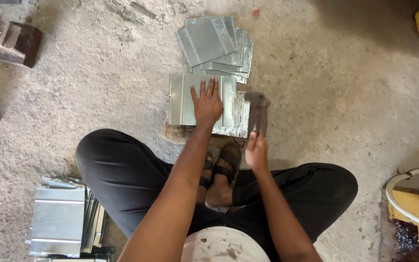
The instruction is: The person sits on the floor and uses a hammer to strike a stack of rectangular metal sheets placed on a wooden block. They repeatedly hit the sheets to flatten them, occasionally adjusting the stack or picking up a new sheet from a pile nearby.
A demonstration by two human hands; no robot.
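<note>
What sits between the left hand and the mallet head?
In the head view, only the right part of the folded metal sheet lies between the left hand and the mallet held by the right hand, plus the sheet's ragged edge.

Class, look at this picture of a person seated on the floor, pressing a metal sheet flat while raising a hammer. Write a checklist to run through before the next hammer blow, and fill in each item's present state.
1. Left hand flat on the folded grey metal sheet, pinning it: ok.
2. Right hand gripping the dark blurred hammer by its handle: ok.
3. Left fingers away from the sheet's right edge near the hammer head: ok, though close.
4. Sheet resting on the support block under it: ok; the block is mostly hidden.
5. Sandalled feet behind the work: not ok, directly below the hammer.
6. Stack of flat grey sheets out of the way: ok.
</note>
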